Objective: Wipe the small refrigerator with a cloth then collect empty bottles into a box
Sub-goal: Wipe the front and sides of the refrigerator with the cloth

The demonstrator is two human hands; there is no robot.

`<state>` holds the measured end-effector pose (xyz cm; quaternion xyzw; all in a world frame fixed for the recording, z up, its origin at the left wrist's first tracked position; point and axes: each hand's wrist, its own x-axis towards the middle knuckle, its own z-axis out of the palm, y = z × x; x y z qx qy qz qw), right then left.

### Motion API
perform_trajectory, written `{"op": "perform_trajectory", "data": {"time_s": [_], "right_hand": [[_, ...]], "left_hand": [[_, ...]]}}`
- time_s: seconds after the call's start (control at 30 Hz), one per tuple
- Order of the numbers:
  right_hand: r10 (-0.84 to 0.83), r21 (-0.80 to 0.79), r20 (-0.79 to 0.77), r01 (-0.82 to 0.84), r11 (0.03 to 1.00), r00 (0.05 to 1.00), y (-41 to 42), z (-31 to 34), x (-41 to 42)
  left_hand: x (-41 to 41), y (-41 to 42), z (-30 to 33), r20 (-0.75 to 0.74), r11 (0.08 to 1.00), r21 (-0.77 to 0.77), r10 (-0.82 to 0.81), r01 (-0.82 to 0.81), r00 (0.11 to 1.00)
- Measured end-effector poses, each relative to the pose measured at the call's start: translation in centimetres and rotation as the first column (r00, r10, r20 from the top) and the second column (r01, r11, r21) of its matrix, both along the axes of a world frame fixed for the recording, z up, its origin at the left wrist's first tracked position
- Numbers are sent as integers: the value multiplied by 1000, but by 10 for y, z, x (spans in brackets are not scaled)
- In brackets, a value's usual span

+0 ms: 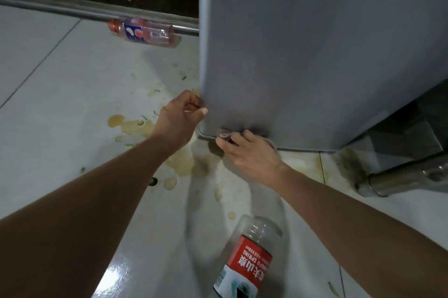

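Observation:
The small grey refrigerator (315, 43) fills the upper right. My left hand (178, 119) grips its lower left corner edge, fingers curled round the side and thumb on the front. My right hand (249, 154) presses a small greyish cloth (225, 135) against the bottom edge of the front; most of the cloth is hidden under my fingers. A clear empty bottle with a red label (246, 259) lies on the floor near my right forearm. A second clear bottle with a blue and pink label (145, 32) lies by the metal rail at the upper left.
The pale tiled floor (60, 104) carries yellowish spill stains (135, 125) and green scraps around the refrigerator's base. A metal rail (72, 10) runs along the upper left. A steel tube-like object (407, 177) lies at the right. No box is in view.

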<state>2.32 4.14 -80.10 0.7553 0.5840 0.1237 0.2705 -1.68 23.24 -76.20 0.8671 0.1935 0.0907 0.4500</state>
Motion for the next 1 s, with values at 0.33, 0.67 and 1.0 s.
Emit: {"op": "perform_trajectory", "data": {"time_s": [0.33,0.67,1.0], "right_hand": [[-424,-236,-72,397,887,903,-160,4,25],[-64,490,-54,82,868,996,-38,18,9],[-51,454,-13,52,889,999,-123,13,32]], "left_hand": [[-3,-1,1,-22,1000,21,-4,5,1000],[-9,-26,7,-35,988,77,135,-132,990],[-9,-23,13,-70,990,64,126,-122,990]]}}
